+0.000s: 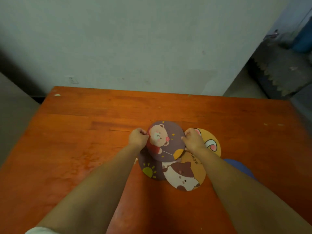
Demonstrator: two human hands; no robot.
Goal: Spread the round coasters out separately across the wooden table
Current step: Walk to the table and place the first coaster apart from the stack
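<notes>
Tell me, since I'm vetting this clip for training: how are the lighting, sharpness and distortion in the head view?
Head view: dim, warm light with no harsh glare; the wooden table shows only a soft sheen. The left hand, right hand and bear coaster are slightly soft, though the print reads. Wide-angle distortion stretches the forearms and bends the table edges; the corners darken.

Purple bear coaster (166, 141) tops an overlapping heap — cat coaster (184, 174), yellow coaster (211, 142), sun coaster (150, 169) beneath.
</notes>
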